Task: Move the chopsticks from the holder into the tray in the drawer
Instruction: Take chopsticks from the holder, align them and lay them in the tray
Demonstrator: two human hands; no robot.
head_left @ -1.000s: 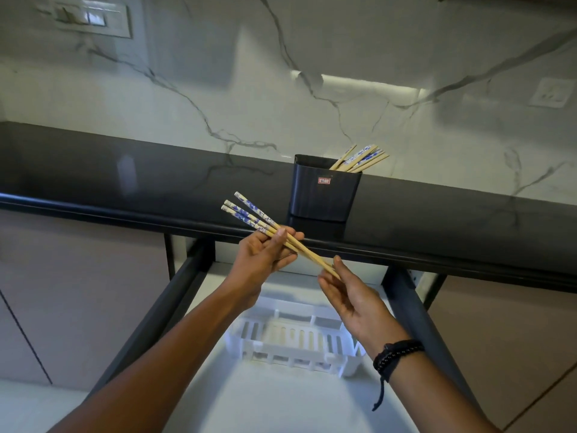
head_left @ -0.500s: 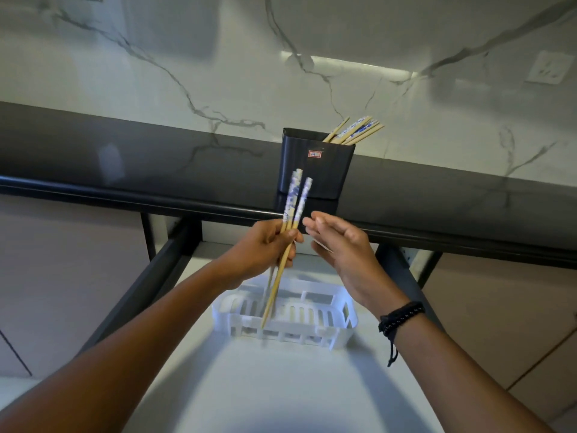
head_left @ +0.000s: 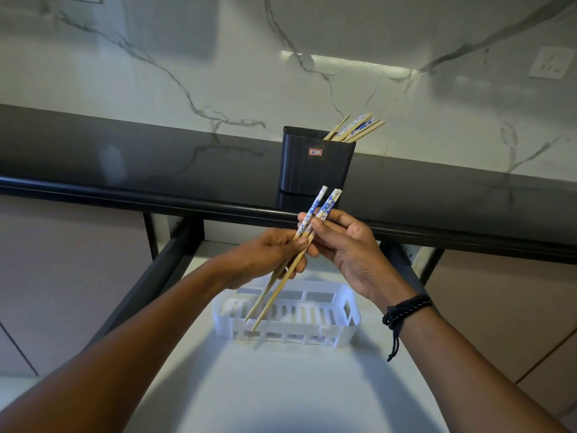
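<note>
Left hand (head_left: 268, 254) and right hand (head_left: 349, 248) both pinch the chopsticks (head_left: 276, 292), tilted steeply, likely aiming tips into the tray (head_left: 343, 329).

Wooden chopsticks (head_left: 282, 281) with blue-patterned tops; white slotted plastic tray (head_left: 346, 310); matt black holder (head_left: 315, 170); glossy black table (head_left: 156, 164); polished marble wall (head_left: 218, 57).

chopsticks (head_left: 279, 287): blue-patterned tops; you hold them tilted, tips over tray (head_left: 347, 310);
holder (head_left: 315, 170): black, upright; spare chopsticks (head_left: 356, 128) lean inside;
tray: white, slotted, in open drawer (head_left: 281, 385)
</note>
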